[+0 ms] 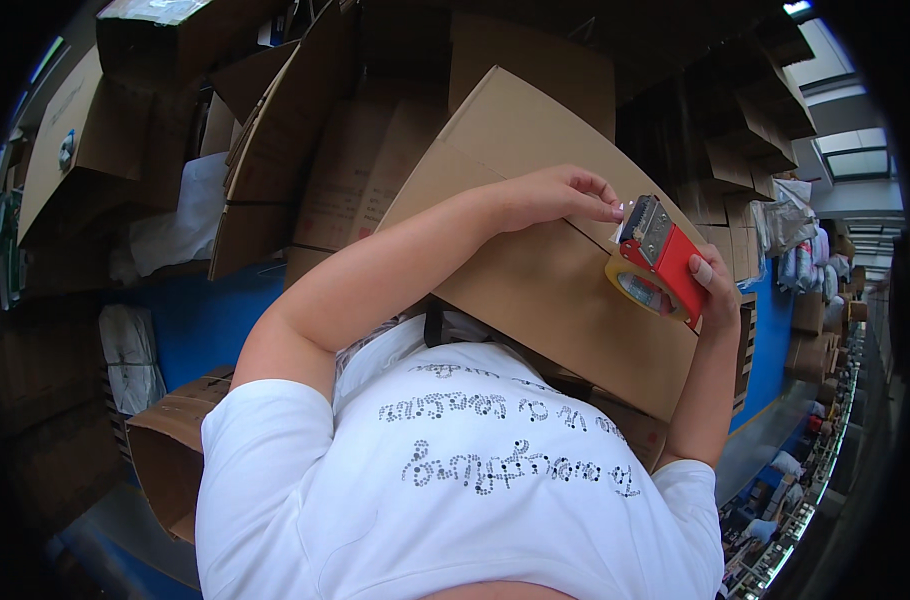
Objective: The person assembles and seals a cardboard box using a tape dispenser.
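Note:
A large closed cardboard box (535, 290) lies in front of my body, its seam running across the top. In my right hand (715, 285) is a red tape dispenser (671, 262), gripped by its handle and held over the right part of the box. A roll of clear tape (639, 287) with a yellowish rim sits in the dispenser. My left hand (575, 197) reaches across the box, thumb and finger pinched at a small pale piece of tape (620, 222) beside the dispenser's toothed metal edge. Part of the tape is hidden by the fingertips.
Folded cardboard sheets (265, 160) stand at the left, near a box (65, 160). An open carton (170, 450) is low on the left by a wrapped white bundle (132, 360). Stacked cartons (740, 140) rise at the far right. Blue floor (190, 315) shows between things.

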Demonstrator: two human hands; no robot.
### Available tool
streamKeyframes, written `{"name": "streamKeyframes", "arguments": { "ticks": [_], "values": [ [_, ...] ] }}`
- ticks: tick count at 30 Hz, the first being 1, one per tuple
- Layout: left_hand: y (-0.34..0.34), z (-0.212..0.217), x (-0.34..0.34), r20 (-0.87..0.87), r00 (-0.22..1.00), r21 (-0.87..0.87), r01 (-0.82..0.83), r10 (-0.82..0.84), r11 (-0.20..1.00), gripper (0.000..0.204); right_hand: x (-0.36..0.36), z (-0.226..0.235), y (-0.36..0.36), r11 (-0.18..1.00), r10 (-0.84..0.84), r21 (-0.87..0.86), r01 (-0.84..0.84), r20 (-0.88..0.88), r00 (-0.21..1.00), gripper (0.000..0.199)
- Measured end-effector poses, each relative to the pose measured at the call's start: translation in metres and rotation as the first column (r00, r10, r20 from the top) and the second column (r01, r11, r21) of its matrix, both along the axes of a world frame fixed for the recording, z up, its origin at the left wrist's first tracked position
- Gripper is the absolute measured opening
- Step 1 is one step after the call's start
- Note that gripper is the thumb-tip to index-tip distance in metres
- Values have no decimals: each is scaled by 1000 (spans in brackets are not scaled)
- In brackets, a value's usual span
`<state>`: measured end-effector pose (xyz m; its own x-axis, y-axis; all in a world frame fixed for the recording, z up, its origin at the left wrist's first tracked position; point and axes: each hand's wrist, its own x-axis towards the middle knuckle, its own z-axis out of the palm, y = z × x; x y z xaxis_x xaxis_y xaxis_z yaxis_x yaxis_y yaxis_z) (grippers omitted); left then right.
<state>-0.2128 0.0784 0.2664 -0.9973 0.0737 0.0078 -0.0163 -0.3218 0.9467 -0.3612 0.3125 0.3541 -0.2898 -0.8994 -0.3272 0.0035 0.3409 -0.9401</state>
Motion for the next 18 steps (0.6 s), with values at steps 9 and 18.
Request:
{"name": "streamKeyframes", "arguments": {
  "ticks": [9, 18],
  "values": [
    [-10, -15, -7, -6, 998, 272, -62, 66, 960, 13, -2, -1, 2, 993, -37, -116, 3, -289, 956, 84],
    [-11, -9, -7, -5, 997, 247, -77, 80, 966, 11, 8, -14, 32, 970, -205, -160, 184, -129, 970, 93]
  ]
}}
